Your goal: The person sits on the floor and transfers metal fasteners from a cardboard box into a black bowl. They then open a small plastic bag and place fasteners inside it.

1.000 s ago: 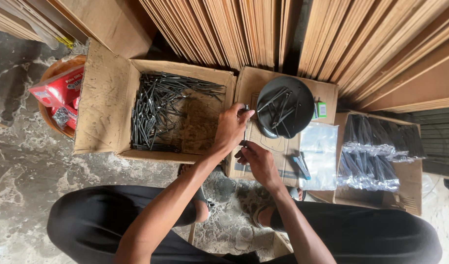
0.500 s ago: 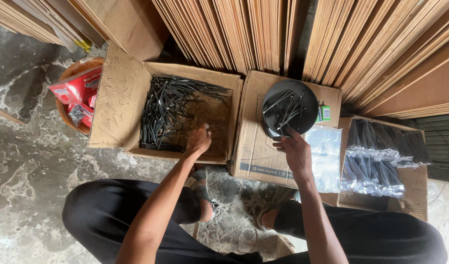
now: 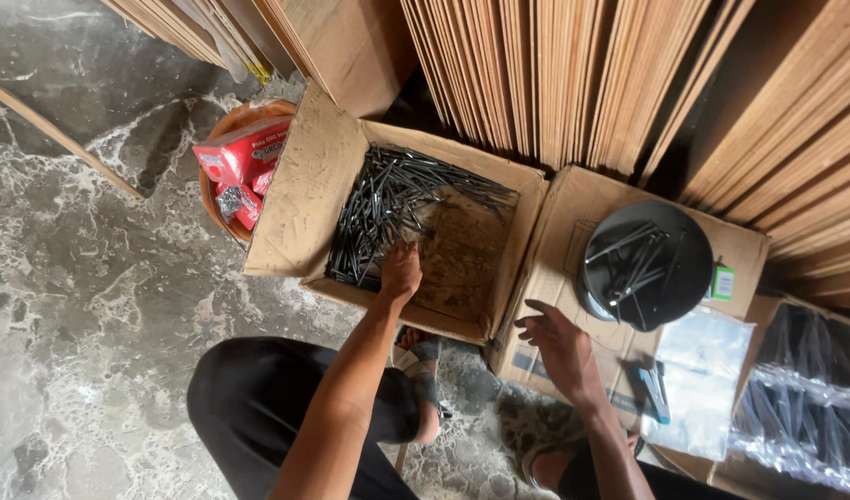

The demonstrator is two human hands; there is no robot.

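A crouched person is seen from above on a marbled stone floor, where long black nails are being gathered from an open cardboard box. The left hand is lowered into that box, knuckles up and fingers curled down at the near edge of the loose pile; whether any nails are yet pinched under the fingers cannot be told, since the palm hides them. The pile is heaped toward the far and left part of the box, so most of the nails lie just beyond and to the left of the hand, while bare cardboard is left to its right.

The right hand is held wide and empty, fingers spread, resting over the top of a 2nd, closed carton. On that carton a round black dish is set, with a small count of nails already lying in it, just beyond the right hand's fingertips. Clear plastic bags are laid beside the dish, and bagged bundles of nails are stacked in a 3rd box at the far right.

The step in hand is judged to be the pick-up of a fresh handful. A firm closing of the left fingers on a few nails is called for next, then a carry across to the dish.

A red packet is seen in a brown tub behind the box flap, and upright plywood sheets are stacked along the back.
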